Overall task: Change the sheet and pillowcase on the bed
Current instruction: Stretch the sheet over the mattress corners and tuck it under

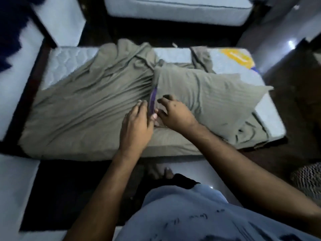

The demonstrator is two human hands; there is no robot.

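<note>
Head view shows my 2 hands over the near edge of the mattress [69,57]. On the left side, the olive sheet [83,105] lies loose and wrinkled over most of the mattress, and the quilted top is bare at the far corners. My left hand [137,126] holds a thin purple object [152,101], maybe a phone, upright between thumb and fingers; the picture is too blurred to name it surely. Just to the right, my right hand [175,113] rests with spread, slightly bent fingers on the near end of the pillow [208,94] and grips nothing yet. The pillow, in an olive pillowcase, lies on the right half of the bed, partly over the sheet.

I judge that both cloths are light, soft and limp, so they will sag and bunch. For the pillowcase, the open end is the place to pinch, while the other hand holds the pillow. For the sheet, I would take a corner or an edge.
</note>
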